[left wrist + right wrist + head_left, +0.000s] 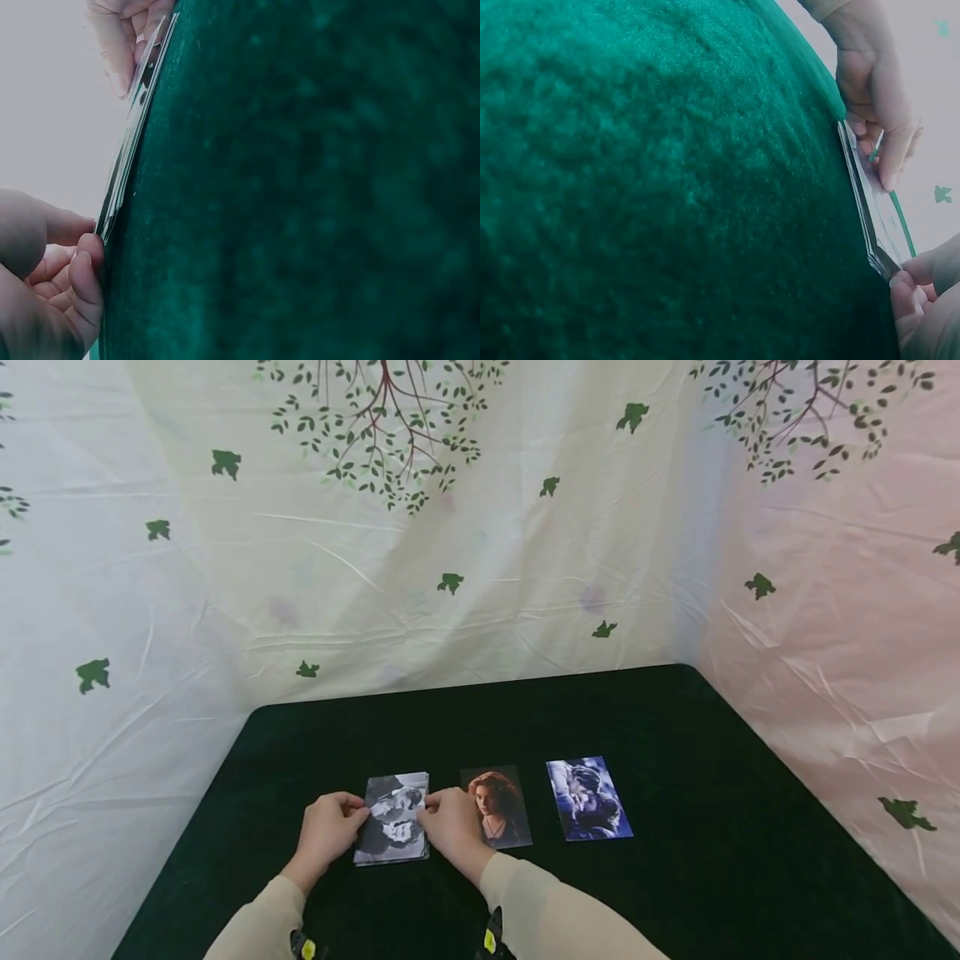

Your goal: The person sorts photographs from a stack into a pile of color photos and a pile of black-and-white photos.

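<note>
A small stack of photo cards (392, 817) lies on the dark green tabletop, a black-and-white picture on top. My left hand (327, 832) pinches its left edge between thumb and fingers. On the opposite edge, my right hand (454, 828) holds the stack the same way. Several layered card edges of the stack (133, 139) show side-on in the left wrist view, slightly uneven. The right wrist view shows the stack (870, 206) between both hands. Just right of my right hand, partly covered by it, lies a photo card of a red-haired person (508, 810).
A bluish photo card (591, 800) lies farther right on the green velvety table (675, 760). Behind the table and at its sides hang pale cloth walls (517, 552) printed with leaves and branches.
</note>
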Tool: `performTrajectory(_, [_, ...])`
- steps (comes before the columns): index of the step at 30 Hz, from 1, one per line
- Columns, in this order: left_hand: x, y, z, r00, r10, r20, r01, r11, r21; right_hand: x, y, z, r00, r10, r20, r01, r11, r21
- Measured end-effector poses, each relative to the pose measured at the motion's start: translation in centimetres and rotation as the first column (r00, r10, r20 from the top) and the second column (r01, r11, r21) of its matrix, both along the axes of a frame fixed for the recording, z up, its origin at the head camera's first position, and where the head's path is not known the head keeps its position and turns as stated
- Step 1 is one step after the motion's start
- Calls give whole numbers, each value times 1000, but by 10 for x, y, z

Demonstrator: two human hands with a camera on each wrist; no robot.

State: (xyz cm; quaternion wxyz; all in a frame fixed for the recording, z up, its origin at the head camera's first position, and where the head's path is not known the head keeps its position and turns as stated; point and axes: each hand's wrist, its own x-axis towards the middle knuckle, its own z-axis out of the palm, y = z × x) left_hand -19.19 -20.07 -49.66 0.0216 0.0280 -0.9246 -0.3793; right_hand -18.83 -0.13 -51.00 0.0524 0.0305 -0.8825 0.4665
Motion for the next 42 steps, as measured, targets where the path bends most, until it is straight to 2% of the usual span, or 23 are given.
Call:
performTrajectory(8, [0,-1,-3,1000,-1,26,0,1000,12,2,-1,-2,1000,-18,-8,18,1000,12])
performTrajectory(17, [-2,-1,-5,999,11,51,-12,1000,7,3,-3,-3,995,-61,-78,65,997,50])
performTrajectory(19, [-2,-2,-6,998,11,54,-11,1000,9,4,-3,-3,995,-66,-76,70,996,52])
performTrajectory(27, [-3,-2,-6,997,20,70,-22,1000,20,3,-4,-3,997,-77,22,76,996,41])
performTrajectory(42, [-4,1,-2,996,40,79,-41,999,11,2,-5,-3,994,-103,-33,105,993,45])
